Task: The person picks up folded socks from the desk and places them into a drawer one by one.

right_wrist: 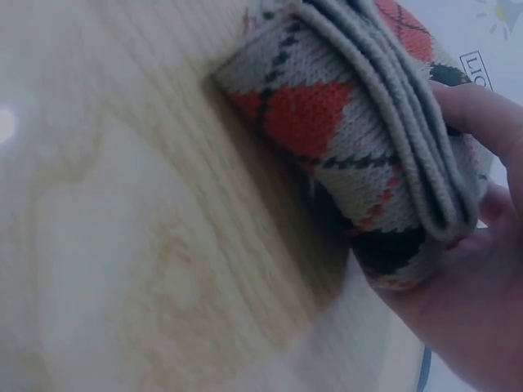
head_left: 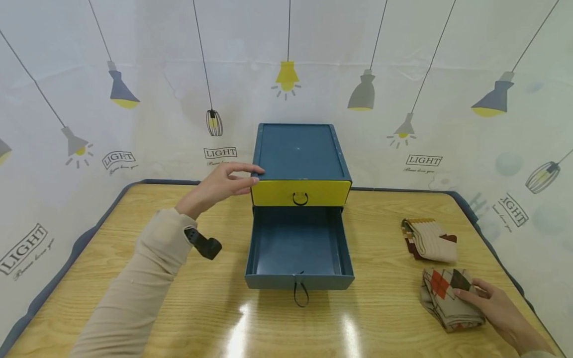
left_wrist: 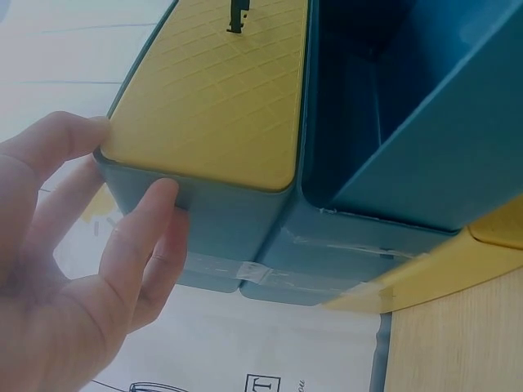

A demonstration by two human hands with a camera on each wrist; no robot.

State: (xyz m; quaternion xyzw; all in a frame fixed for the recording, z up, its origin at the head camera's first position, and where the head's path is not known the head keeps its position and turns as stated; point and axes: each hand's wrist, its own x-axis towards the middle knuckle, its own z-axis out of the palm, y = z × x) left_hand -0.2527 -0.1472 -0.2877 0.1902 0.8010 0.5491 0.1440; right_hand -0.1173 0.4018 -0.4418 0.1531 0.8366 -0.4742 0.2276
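Observation:
A blue two-drawer box [head_left: 297,149] stands at the back middle of the table. Its upper drawer has a yellow front [head_left: 277,194] and is pushed in; the lower drawer [head_left: 295,282] is pulled out, with nothing inside. My left hand [head_left: 219,186] touches the box's top left front corner, fingertips on the top and side. At the right, my right hand [head_left: 501,308] grips folded argyle socks [head_left: 447,311], grey with red and dark diamonds. In the right wrist view, the thumb lies over the socks [right_wrist: 310,122], and the other fingers are partly hidden behind them.
Behind the argyle socks lie folded cream striped socks [head_left: 431,241] with dark red and mustard parts. The wooden table [head_left: 179,308] has a dark edge [head_left: 147,181], and a cloth wall printed with lamps [head_left: 286,74] rises behind it.

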